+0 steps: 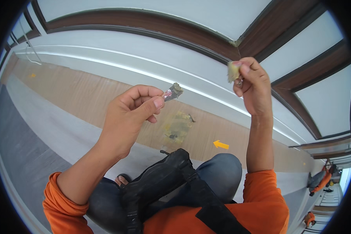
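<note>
Head view: hands apart, left hand [134, 111] pinching scraper [172, 92] tip up-right, right hand [251, 84] clutching rag [233, 71].

Left hand [130, 117] raised at centre-left, fingers [156, 102] pinching small scraper tool [172, 92]. Right hand [253, 84] higher, to right, well apart, holding small wad [233, 71]. Stained patch [177, 126] on floor [66, 93] below, between hands. Arrow marker [221, 144] right of patch. Black bag [163, 183] on lap, nearest.

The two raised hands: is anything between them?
No. In the head view, the left hand pinching a small scraper and the right hand holding a yellowish wad have only the white wall behind the gap.
</note>
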Tool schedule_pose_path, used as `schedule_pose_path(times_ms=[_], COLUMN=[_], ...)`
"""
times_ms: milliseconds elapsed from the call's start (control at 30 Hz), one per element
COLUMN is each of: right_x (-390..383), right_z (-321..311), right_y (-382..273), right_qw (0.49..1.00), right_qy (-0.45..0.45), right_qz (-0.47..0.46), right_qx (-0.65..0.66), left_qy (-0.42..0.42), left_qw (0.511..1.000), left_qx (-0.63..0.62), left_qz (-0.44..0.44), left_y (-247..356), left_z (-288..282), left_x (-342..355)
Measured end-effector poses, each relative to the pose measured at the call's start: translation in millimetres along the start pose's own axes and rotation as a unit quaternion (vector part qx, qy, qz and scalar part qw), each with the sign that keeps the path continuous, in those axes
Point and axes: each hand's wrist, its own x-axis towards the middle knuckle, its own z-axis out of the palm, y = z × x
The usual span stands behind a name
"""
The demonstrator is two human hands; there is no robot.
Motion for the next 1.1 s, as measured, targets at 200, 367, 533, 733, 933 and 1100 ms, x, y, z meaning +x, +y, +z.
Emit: schedule_pose_path(times_ms=[200, 367, 533, 733, 933, 1100], right_x=[-8, -19, 6, 28, 56, 72], right_z=[-32, -65, -51, -41, -31, -30], right_y=[-6, 7, 55, 100, 79, 78], right_qw=[0.967, 0.942, 0.905, 0.837, 0.811, 0.78], right_qy=[0.099, 0.183, 0.244, 0.273, 0.279, 0.265], right_qz=[-0.219, -0.264, -0.318, -0.437, -0.486, -0.534], right_qx=[-0.081, -0.097, -0.144, -0.183, -0.167, -0.19], left_qy=[-0.012, -0.062, 0.014, 0.022, 0.04, 0.056], left_qw=[0.995, 0.987, 0.999, 0.999, 0.998, 0.997], left_qx=[0.076, 0.08, -0.001, 0.001, 0.03, 0.033], left_qz=[0.069, 0.127, 0.04, 0.035, 0.049, 0.049], left_y=[57, 92, 58, 34, 31, 31], left_z=[30, 66, 73, 66, 58, 49], left_x=[62, 49, 17, 18, 33, 30])
